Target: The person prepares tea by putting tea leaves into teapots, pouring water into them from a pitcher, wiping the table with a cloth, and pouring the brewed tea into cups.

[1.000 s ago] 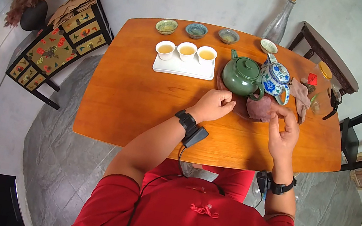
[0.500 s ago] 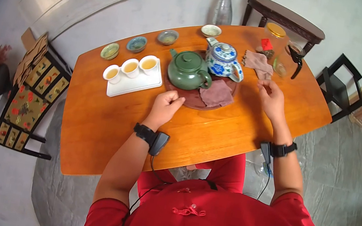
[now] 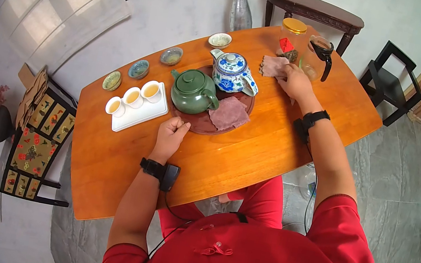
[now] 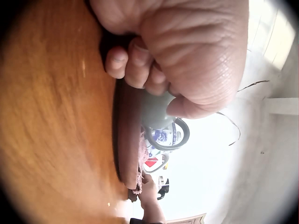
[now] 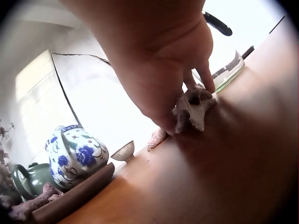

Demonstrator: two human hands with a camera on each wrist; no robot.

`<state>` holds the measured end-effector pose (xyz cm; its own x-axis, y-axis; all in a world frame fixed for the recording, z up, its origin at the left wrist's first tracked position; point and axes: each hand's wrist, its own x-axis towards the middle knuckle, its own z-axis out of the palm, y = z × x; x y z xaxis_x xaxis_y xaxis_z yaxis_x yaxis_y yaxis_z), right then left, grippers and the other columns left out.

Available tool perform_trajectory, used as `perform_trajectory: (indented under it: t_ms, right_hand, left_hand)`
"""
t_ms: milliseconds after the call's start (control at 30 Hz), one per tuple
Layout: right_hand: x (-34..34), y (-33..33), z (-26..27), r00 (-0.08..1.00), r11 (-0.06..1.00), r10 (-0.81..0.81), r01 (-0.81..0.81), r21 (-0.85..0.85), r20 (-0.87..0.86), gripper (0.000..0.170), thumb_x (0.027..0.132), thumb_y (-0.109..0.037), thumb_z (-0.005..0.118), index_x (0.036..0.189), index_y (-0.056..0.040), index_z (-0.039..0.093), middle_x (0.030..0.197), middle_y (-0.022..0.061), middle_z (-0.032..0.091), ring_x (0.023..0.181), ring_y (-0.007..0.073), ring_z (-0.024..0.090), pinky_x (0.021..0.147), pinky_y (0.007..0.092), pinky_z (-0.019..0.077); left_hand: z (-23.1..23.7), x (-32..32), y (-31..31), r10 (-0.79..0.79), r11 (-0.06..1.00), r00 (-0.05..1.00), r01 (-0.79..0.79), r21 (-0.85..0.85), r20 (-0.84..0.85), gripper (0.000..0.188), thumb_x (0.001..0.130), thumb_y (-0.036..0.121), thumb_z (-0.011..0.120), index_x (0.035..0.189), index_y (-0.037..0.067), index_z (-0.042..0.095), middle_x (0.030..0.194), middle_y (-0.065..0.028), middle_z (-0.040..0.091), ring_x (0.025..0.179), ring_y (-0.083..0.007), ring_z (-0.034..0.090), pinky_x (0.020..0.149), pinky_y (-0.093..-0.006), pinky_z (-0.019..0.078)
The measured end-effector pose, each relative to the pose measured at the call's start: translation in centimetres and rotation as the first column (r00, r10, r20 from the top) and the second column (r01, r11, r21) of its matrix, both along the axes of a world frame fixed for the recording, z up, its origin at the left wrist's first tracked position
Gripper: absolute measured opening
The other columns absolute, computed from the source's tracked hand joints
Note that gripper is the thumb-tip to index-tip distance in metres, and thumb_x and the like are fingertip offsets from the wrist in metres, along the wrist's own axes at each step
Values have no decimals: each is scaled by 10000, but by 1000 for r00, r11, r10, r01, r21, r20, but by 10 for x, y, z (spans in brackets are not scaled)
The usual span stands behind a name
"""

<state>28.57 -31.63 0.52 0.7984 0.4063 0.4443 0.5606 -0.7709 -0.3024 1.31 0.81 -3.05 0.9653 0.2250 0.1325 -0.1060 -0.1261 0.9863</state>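
Observation:
My right hand (image 3: 297, 83) pinches a pinkish-brown cloth (image 3: 274, 67) on the right part of the table. The right wrist view shows this cloth (image 5: 192, 110) bunched between thumb and fingers, low over the wood. My left hand (image 3: 169, 138) rests on the table by the near left edge of a round brown tray (image 3: 201, 128), fingers curled, holding nothing. On the tray stand a green teapot (image 3: 190, 92) and a blue-and-white flowered teapot (image 3: 232, 73). A second cloth (image 3: 230, 114) lies on the tray in front of them.
Left of the tray, a white rectangular plate (image 3: 140, 117) carries three white cups of tea. Several small bowls line the far edge, one a pale bowl (image 3: 220, 40). Beyond my right hand stand a gold-lidded jar (image 3: 291, 38) and a glass pitcher (image 3: 316, 60) with a black handle.
My right hand has let go of the cloth on the tray, moved right and taken hold of the other cloth. My left hand stays by the tray. The head view has turned right.

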Motion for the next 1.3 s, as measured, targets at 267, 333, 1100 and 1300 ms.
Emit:
perform_trajectory:
  t_ms: [267, 333, 1100, 1300]
  right_hand:
    - [8, -26, -1, 996, 978, -40, 55, 199, -78, 236, 842, -171, 623, 1004, -2, 653, 924, 232, 667, 913, 393, 634, 828, 443, 502]
    - [5, -42, -7, 992, 883, -78, 117, 454, -104, 237, 875, -191, 606, 1000, 7, 643, 907, 207, 672, 891, 340, 648, 796, 399, 504]
    - [-188, -47, -18, 996, 971, -86, 79, 227, 21, 403, 803, -169, 719, 1153, -9, 600, 1051, 179, 647, 974, 352, 606, 849, 405, 466]
    - [-189, -45, -18, 994, 938, -87, 102, 331, -60, 356, 815, -155, 726, 1120, 0, 627, 996, 213, 670, 916, 343, 649, 811, 389, 501]
  left_hand:
    - [-13, 5, 7, -34, 999, 995, 32, 28, 97, 383, 958, 83, 579, 654, 130, 351, 569, 51, 389, 425, -27, 332, 393, -202, 250]
    - [-11, 4, 6, -49, 998, 993, 44, 44, 108, 382, 960, 82, 575, 653, 128, 353, 575, 50, 392, 425, -25, 336, 391, -203, 251]
    - [3, -6, -9, -125, 958, 989, 98, 271, 84, 397, 910, 86, 640, 645, 63, 345, 619, 39, 314, 589, -54, 288, 496, -268, 275]
    - [17, -23, -37, -375, 860, 927, 345, 375, 7, 430, 895, 138, 672, 639, 59, 335, 584, 16, 280, 550, -69, 264, 478, -278, 256]
